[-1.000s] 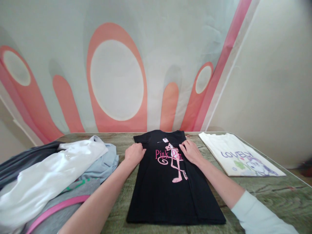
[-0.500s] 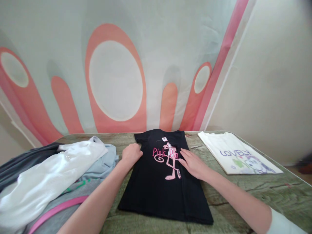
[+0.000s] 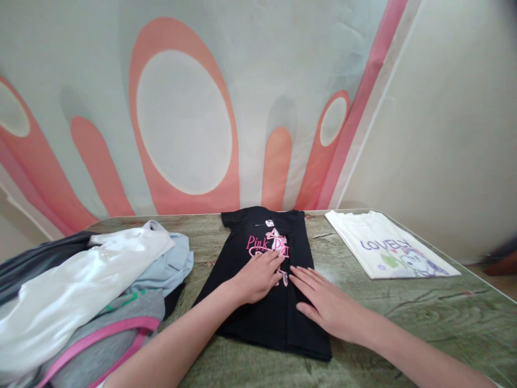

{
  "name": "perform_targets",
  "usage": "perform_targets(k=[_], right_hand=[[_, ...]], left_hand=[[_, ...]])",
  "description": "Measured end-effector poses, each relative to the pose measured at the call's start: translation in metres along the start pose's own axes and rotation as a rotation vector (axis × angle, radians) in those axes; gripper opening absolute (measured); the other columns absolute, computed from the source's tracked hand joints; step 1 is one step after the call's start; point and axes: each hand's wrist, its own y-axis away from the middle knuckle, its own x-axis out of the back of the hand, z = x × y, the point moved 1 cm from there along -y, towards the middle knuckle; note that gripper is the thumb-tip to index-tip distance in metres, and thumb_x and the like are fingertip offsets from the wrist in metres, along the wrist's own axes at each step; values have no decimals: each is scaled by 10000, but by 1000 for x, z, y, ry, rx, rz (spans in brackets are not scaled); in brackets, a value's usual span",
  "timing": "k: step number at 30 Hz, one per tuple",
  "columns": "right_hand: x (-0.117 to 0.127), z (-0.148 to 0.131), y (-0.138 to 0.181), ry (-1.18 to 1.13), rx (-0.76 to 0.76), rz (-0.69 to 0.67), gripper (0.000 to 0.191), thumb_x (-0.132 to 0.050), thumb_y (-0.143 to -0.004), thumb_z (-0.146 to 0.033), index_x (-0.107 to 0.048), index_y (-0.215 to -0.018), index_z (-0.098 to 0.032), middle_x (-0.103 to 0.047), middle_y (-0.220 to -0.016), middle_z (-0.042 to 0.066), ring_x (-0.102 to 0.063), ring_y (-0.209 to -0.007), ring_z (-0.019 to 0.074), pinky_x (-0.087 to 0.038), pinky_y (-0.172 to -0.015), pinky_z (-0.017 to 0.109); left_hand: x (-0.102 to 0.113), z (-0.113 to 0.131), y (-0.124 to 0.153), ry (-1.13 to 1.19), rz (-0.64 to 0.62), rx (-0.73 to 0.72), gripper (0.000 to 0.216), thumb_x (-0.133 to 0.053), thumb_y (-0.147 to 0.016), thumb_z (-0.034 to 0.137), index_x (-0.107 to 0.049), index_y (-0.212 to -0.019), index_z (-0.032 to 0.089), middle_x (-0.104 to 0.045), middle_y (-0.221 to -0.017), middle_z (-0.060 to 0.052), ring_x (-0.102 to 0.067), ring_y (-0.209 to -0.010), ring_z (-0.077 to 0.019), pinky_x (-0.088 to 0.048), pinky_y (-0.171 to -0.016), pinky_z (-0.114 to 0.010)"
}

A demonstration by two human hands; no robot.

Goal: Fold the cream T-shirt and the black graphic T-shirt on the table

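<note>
A black T-shirt (image 3: 291,237) with a pink cartoon print lies folded lengthwise on the wooden table (image 3: 444,318), collar toward the wall. Both my hands rest flat on its middle. My left hand (image 3: 257,277) lies on the print with fingers stretched out. My right hand (image 3: 323,302) presses the shirt just to the right, fingers spread and pointing up-left. Neither hand holds anything.
A pile of clothes (image 3: 81,285) in white, light blue, grey and pink fills the table's left side. A folded white T-shirt (image 3: 388,253) with a purple print lies at the far right. A painted wall (image 3: 186,118) stands right behind the table.
My left hand moved from the shirt's left edge onto the print. My right hand slid down toward me along the shirt. The shirt looks shorter and narrower than before.
</note>
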Motion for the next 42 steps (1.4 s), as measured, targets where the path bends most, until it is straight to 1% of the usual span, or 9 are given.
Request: perform_targets(k=[3,6,11,14,20,24,29,35,42], right_hand=[[9,-20,16,-51,26,-103,606,-443,-840,-407,-239,-1378,-214,-210,-1443,79,-202,-1307,237,-220,-1066,424],[25,-33,30,-63,-2,-153,544,-488,-822,-362,-351,-1330,-227,-301,-1408,83,-293,-1266,255,-267,-1036,417],[46,-37,42,-123,-19,-252,180,-533,-800,-261,-611,-959,-231,-578,-1038,42,-555,-909,175,-424,-797,293],[45,-31,45,-143,-75,-240,51,-552,-786,-241,-588,-796,-207,-577,-823,1,-540,-735,133,-397,-662,240],[36,-26,50,-217,-147,-240,25,-541,-741,-189,-527,-759,-198,-556,-741,-28,-482,-625,97,-324,-566,205],[34,-31,53,-253,-146,-241,71,-521,-711,-160,-512,-768,-202,-551,-747,-34,-468,-618,89,-309,-552,197],[30,-34,54,-245,-155,-218,109,-504,-686,-140,-506,-774,-206,-540,-741,-35,-465,-617,88,-313,-550,194],[24,-39,56,-131,-136,-155,133,-488,-678,-118,-510,-775,-208,-565,-760,-23,-503,-621,102,-321,-552,210],[3,-46,63,302,-1,-31,147,-476,-674,-85,-536,-754,-193,-592,-722,22,-550,-559,161,-277,-492,278]], left_hand=[[-16,2,2,-28,-14,27,447,-249,-931,388,-286,-1338,207,-289,-1408,-72,-229,-1290,-214,-182,-1024,-409],[-19,-1,3,-39,-29,33,459,-223,-932,410,-261,-1349,224,-259,-1423,-60,-211,-1297,-214,-162,-1027,-417],[-12,2,3,-40,-19,34,434,-270,-925,391,-320,-1318,213,-307,-1398,-77,-251,-1278,-225,-197,-1016,-421],[-5,11,2,-8,8,2,376,-350,-908,306,-400,-1259,181,-387,-1338,-102,-330,-1232,-220,-263,-993,-390],[7,34,2,131,56,-121,313,-406,-877,196,-470,-1183,178,-447,-1259,-96,-404,-1163,-204,-340,-956,-349],[12,46,5,224,32,-177,235,-443,-873,238,-537,-1080,177,-493,-1169,-89,-447,-1099,-204,-357,-929,-339],[16,59,14,347,-102,-270,241,-573,-798,379,-580,-949,191,-537,-978,-46,-520,-897,-171,-399,-803,-279],[15,65,19,355,-160,-339,361,-653,-705,434,-568,-975,212,-533,-972,-30,-511,-868,-173,-381,-753,-263],[6,81,20,227,-113,-367,272,-596,-731,386,-562,-940,216,-551,-941,-23,-508,-847,-173,-335,-762,-296]])
